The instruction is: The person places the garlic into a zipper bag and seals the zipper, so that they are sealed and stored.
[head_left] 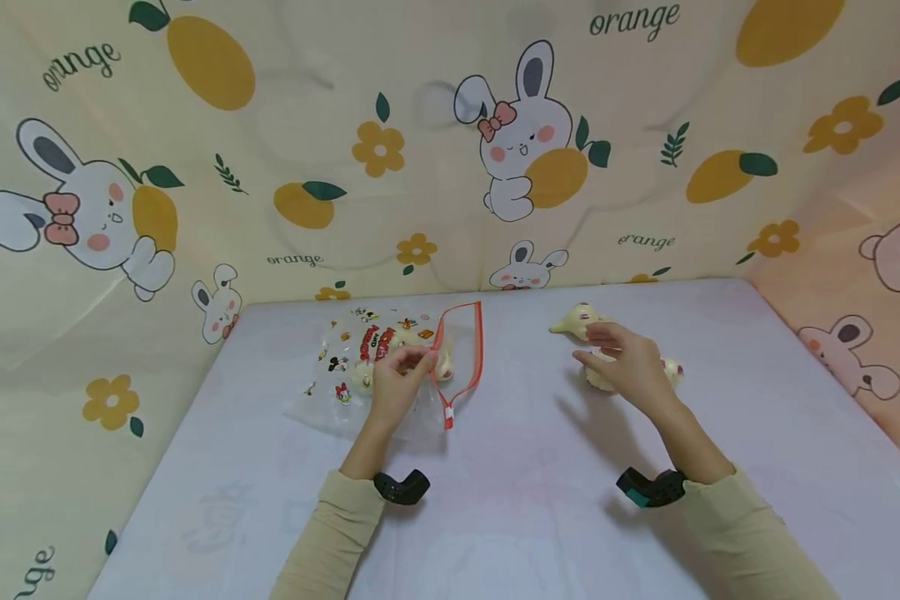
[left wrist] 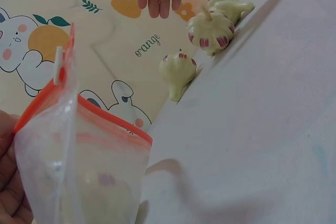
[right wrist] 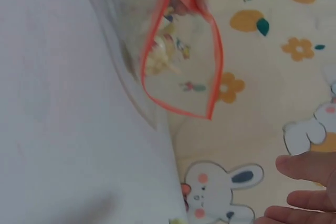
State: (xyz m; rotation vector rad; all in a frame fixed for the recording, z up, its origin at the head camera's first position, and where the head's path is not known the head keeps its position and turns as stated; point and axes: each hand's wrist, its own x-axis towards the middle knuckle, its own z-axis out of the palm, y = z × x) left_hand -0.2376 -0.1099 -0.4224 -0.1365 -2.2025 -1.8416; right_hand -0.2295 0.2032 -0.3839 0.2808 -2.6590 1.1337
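Note:
My left hand [head_left: 402, 379] pinches the red-zipped rim of a clear plastic zip bag [head_left: 330, 333] with printed cartoon figures. Through its wall show several pale garlic bulbs [head_left: 362, 377], and the right wrist view looks into the bag's gaping red mouth [right wrist: 218, 61]. My right hand [head_left: 630, 367] hovers on the right with fingers extended and nothing in them. Around and partly beneath it in the head view are three loose garlic bulbs: one behind [head_left: 576, 319], another mostly covered by the hand [head_left: 598, 379], and a third to its right [head_left: 672, 371]. They have purple-red marks.
A white-covered table [head_left: 510, 517] lies under everything. Behind it hangs a cloth backdrop [head_left: 435, 200] printed with rabbits and oranges, continuing along both sides. A white slider [head_left: 449, 414] sits at the near corner of the bag's mouth.

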